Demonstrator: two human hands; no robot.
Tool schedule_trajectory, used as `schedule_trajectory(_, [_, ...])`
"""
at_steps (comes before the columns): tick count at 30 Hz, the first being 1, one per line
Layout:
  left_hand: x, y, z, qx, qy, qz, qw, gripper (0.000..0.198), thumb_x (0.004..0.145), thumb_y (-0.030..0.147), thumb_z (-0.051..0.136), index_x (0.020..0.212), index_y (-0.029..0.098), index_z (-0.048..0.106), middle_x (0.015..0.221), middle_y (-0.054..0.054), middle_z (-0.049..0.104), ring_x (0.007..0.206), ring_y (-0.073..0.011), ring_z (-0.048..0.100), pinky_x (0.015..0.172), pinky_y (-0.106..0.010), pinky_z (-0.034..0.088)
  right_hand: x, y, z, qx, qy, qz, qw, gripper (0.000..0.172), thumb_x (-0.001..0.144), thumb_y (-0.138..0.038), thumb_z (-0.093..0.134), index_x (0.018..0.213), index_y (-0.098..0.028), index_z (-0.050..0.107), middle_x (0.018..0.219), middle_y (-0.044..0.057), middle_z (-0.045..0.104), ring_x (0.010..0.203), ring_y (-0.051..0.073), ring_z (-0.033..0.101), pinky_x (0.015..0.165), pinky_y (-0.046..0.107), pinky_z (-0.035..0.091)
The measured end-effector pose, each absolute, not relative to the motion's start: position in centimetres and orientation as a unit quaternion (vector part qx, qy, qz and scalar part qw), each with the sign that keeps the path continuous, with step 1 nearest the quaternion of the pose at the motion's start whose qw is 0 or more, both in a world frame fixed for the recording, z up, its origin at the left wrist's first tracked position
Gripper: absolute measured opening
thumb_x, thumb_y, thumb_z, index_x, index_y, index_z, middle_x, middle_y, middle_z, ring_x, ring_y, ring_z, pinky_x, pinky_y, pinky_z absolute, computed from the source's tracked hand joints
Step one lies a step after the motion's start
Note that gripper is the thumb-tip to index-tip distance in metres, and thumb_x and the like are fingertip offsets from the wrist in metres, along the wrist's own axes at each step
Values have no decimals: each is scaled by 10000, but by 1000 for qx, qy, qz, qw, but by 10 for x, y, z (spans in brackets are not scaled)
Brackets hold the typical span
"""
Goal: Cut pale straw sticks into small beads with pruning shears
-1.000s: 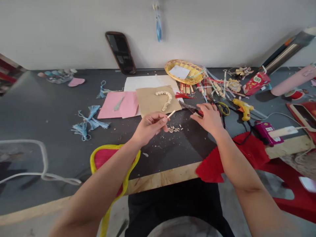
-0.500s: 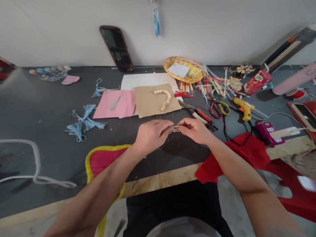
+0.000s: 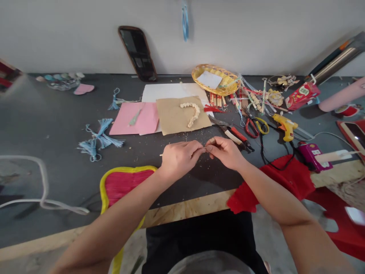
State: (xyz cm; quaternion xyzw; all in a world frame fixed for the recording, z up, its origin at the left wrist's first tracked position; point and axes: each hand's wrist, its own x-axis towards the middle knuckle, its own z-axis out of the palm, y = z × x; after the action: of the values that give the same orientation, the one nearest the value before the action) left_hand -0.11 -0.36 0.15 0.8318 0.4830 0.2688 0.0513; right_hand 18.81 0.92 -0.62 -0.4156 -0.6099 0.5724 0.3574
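Note:
My left hand [image 3: 180,156] and my right hand [image 3: 225,151] meet above the dark table, fingertips pinched together almost touching. What lies between them is small and mostly hidden by the fingers. A thin pale tip [image 3: 161,155] shows at the left side of my left hand. Just beyond the hands, a curved strip of cream-coloured folded pieces [image 3: 195,110] rests on a brown paper sheet [image 3: 172,120]. Pliers with red and white handles [image 3: 235,135] lie beyond my right hand. Small pale crumbs are scattered on the table around the fingers.
A pink sheet [image 3: 121,121] and blue tassels [image 3: 99,135] lie to the left. A wicker basket [image 3: 196,72] stands at the back, near red-handled scissors [image 3: 251,127], a yellow glue gun [image 3: 286,125] and a purple power box [image 3: 310,150]. A phone [image 3: 138,53] leans on the wall.
The pale thin piece seen between my fingertips before is now mostly covered. My fingertips have drawn closer together, and a pale tip shows left of my left hand. The view has shifted slightly.

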Motion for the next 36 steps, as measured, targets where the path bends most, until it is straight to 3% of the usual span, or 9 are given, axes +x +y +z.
schedule_trajectory(14, [5, -8, 2, 829, 448, 329, 61, 220, 899, 306, 551, 762, 220, 701, 725, -21, 748, 653, -154, 657, 614, -251, 417, 184, 5, -13, -338, -506, 684, 402, 308, 807, -498, 667, 819, -205, 574, 678, -43, 541, 544, 80, 501, 554, 237, 444])
schedule_trajectory(20, [0, 3, 2, 807, 490, 324, 67, 225, 914, 335, 539, 807, 216, 698, 737, -24, 747, 689, -158, 670, 621, -246, 432, 201, 19, -10, -428, -603, 503, 447, 253, 866, -455, 604, 832, -205, 589, 729, -16, 597, 594, 100, 552, 605, 254, 465])
schedule_trajectory(26, [-13, 14, -7, 788, 511, 337, 63, 199, 910, 323, 536, 863, 215, 695, 807, -35, 754, 735, -166, 684, 645, -247, 455, 208, 25, -16, -456, -774, 284, 334, 118, 896, -282, 535, 898, -208, 627, 910, 49, 684, 865, 183, 642, 802, 331, 502])
schedule_trajectory(36, [-14, 16, -12, 797, 501, 330, 70, 193, 907, 312, 535, 869, 216, 698, 765, -31, 740, 708, -159, 668, 633, -249, 446, 208, 24, -18, -398, -827, 264, 296, 244, 904, -129, 424, 992, -202, 639, 1019, 67, 682, 973, 179, 641, 881, 363, 519])
